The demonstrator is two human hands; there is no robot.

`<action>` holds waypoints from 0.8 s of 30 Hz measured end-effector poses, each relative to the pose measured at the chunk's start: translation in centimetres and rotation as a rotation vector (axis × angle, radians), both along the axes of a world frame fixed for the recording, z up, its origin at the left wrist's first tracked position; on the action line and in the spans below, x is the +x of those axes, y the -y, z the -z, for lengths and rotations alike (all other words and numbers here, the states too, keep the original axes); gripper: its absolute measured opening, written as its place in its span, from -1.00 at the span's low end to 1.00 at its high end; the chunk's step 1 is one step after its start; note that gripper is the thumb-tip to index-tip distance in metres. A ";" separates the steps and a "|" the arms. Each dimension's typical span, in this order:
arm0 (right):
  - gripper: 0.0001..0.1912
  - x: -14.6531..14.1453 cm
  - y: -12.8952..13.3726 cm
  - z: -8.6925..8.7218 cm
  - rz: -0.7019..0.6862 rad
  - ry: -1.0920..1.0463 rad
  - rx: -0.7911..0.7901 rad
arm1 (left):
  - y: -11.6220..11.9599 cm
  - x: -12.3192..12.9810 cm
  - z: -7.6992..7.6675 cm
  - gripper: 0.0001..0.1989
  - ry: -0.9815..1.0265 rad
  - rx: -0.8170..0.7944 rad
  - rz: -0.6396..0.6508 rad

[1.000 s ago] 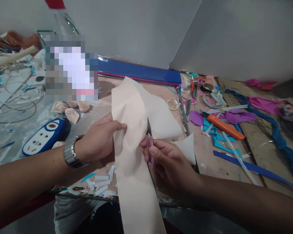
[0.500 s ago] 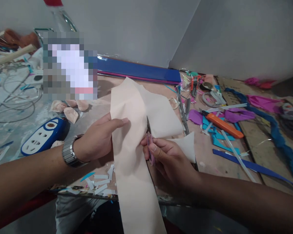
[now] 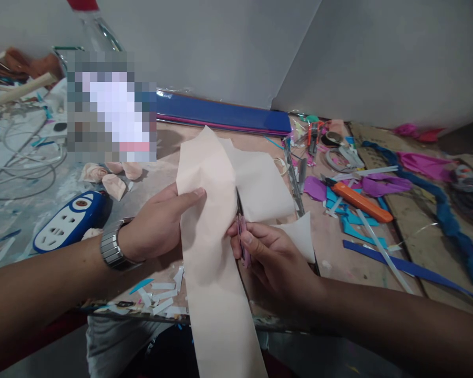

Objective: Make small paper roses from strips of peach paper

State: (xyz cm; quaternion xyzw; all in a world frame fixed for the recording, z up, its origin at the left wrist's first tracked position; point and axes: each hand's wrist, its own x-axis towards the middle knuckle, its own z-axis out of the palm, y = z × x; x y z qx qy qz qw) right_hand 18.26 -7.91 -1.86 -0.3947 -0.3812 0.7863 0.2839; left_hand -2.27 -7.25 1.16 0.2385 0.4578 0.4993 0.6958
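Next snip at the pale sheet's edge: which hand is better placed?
Probably the right hand: it holds the pink-handled scissors, blades by the edge of the pale sheet. The left hand grips the sheet's other side, so seems better for steadying.

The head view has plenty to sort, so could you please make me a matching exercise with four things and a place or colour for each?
1. scissors
2. utility knife
3. cream sheet
4. power strip

A. mostly orange
B. gripped by the left hand
C. blue and white
D. held in the right hand

Pairs: 1-D; 2-A; 3-B; 4-C
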 end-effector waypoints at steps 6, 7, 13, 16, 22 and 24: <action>-0.61 0.1 -0.1 -0.1 -0.005 0.017 0.067 | -0.1 -0.2 0.2 -0.68 -0.045 -0.017 0.009; -0.60 0.1 -0.1 -0.1 -0.017 0.019 0.076 | -0.1 -0.2 0.3 -0.66 -0.055 -0.016 0.009; -0.56 0.1 0.0 -0.1 -0.009 0.030 0.035 | -0.1 -0.4 0.4 -0.63 -0.065 0.032 0.000; -0.58 0.0 0.0 0.0 -0.020 0.039 0.020 | -0.1 -0.5 0.3 -0.67 -0.017 0.085 0.007; -0.62 0.0 0.0 0.2 -0.013 0.021 0.014 | -0.1 -0.3 0.4 -0.69 0.004 0.076 -0.024; -0.61 0.0 0.0 0.1 -0.005 0.024 0.004 | 0.0 -0.3 0.7 -0.69 0.011 0.072 0.017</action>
